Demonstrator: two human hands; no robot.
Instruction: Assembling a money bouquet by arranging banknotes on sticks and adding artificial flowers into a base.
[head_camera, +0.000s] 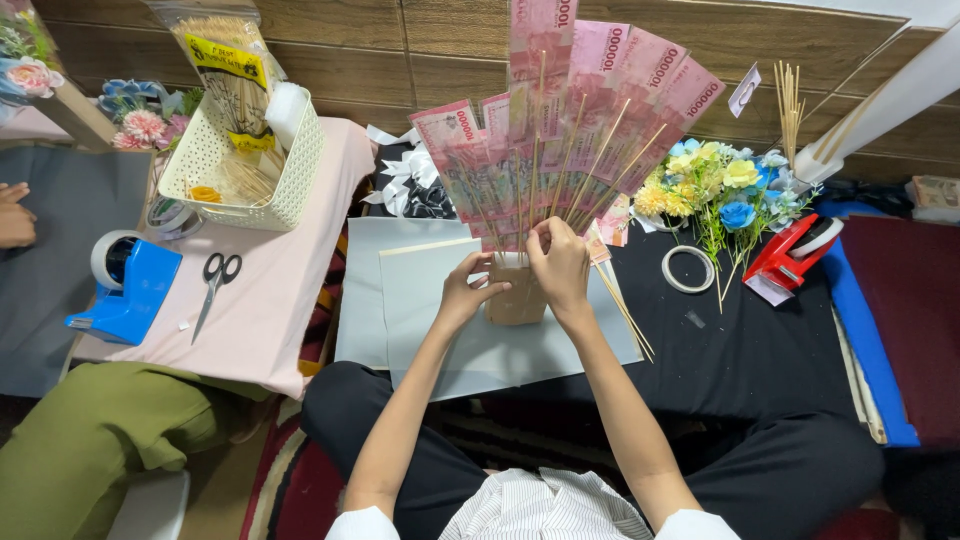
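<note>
While the fan of pink banknotes on skewers (570, 120) rises over grey paper sheets (420, 300), top-heavy and flimsy, it is likely best gripped at its brown wrapped base (518, 298); left hand (468, 292) clasps that, right hand (560, 265) pinches skewers.

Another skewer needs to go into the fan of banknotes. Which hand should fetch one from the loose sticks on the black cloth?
Right, probably. The loose skewers lie just beside the right hand, while the left hand steadies the brown base on the far side.
</note>
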